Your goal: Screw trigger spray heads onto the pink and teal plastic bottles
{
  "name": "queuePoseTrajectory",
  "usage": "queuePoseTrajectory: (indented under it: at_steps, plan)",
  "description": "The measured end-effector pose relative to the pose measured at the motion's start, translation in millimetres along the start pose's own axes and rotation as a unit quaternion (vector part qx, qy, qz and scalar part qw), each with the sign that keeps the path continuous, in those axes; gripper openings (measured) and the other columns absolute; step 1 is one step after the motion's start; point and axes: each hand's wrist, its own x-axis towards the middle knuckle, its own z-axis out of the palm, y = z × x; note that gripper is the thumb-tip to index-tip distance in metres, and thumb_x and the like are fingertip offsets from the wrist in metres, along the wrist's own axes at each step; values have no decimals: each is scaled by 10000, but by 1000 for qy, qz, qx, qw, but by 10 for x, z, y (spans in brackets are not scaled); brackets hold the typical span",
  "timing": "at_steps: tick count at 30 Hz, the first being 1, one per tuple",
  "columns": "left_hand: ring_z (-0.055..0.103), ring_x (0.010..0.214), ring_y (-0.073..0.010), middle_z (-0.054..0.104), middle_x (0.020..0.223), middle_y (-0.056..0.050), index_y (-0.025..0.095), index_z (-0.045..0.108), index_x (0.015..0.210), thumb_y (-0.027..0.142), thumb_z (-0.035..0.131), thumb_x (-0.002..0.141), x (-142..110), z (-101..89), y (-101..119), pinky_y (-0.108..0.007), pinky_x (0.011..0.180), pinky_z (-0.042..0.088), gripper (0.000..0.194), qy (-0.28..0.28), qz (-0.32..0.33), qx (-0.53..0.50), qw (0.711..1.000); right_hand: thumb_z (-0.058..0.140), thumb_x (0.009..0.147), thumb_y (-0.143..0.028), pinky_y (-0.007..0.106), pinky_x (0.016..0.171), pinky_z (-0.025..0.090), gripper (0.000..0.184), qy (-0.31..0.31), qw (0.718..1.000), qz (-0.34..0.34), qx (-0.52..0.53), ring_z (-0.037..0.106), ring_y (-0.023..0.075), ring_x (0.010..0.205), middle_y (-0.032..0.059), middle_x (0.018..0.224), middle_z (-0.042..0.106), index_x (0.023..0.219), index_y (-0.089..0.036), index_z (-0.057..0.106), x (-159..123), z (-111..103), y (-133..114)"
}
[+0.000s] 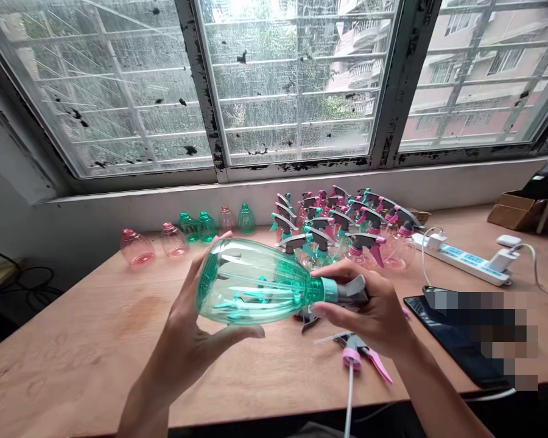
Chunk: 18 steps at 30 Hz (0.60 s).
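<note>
I hold a clear green spray bottle sideways over the wooden table. My left hand cups the bottle's wide base from below and behind, fingers wrapped on it. At the bottle's neck my right hand grips the grey spray head and its green collar. A dip tube shows inside the bottle. Beneath my right hand a loose pink and grey spray head with a white tube lies on the table.
Several finished spray bottles in pink and green stand at the back by the window wall. Empty pink and green bottles stand to their left. A power strip, a dark phone and a cardboard box lie at the right.
</note>
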Motion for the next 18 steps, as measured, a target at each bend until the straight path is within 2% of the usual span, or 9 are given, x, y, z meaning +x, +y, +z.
queuePoseTrajectory:
  at_steps: [3, 6, 9, 11, 14, 18]
  plan:
    - [505, 1549, -452, 462, 1742, -108, 408, 313, 1711, 453, 838, 917, -53, 13, -66, -640, 1174, 563, 953, 16, 3, -8, 1000, 948, 834, -226, 112, 488, 488, 275, 7, 999, 13, 29, 566, 59, 521, -72, 717, 700, 1068, -267, 809, 6, -21, -6]
    - [441, 1593, -460, 392, 1785, -85, 447, 220, 1731, 412, 811, 943, -128, 54, -152, -693, 1197, 521, 985, 30, -16, -17, 999, 944, 841, -220, 109, 502, 495, 270, 7, 998, 22, 52, 576, 59, 530, -67, 729, 722, 1070, -272, 811, 6, -28, -26]
    - [463, 1574, -478, 420, 1767, -116, 426, 129, 1750, 496, 902, 843, -123, 84, -109, -735, 1214, 477, 1193, 40, -34, -33, 998, 948, 832, -205, 111, 509, 497, 287, 12, 998, 13, 53, 599, 63, 544, -67, 736, 727, 1073, -283, 814, 3, -24, -43]
    - [461, 1574, -477, 417, 1767, -127, 403, 148, 1752, 547, 932, 792, -79, 91, -28, -726, 1228, 466, 1248, 29, -20, -52, 998, 960, 815, -206, 115, 515, 497, 297, 17, 999, 10, 41, 604, 67, 559, -65, 739, 719, 1064, -284, 820, 3, -25, -45]
    - [405, 1614, -448, 348, 1804, -100, 391, 299, 1721, 486, 898, 858, -34, 96, 43, -654, 1260, 468, 1055, 17, 13, -51, 998, 948, 846, -268, 135, 517, 521, 253, 15, 998, 29, 62, 638, 88, 567, -55, 720, 723, 1063, -279, 818, 0, -34, -36]
    - [355, 1653, -392, 296, 1829, -65, 444, 198, 1733, 287, 766, 997, -85, 137, -48, -627, 1277, 450, 943, 42, 54, -62, 996, 924, 880, -294, 163, 537, 574, 225, 2, 993, 51, 106, 700, 121, 595, -44, 716, 743, 1070, -274, 807, -9, -41, -24]
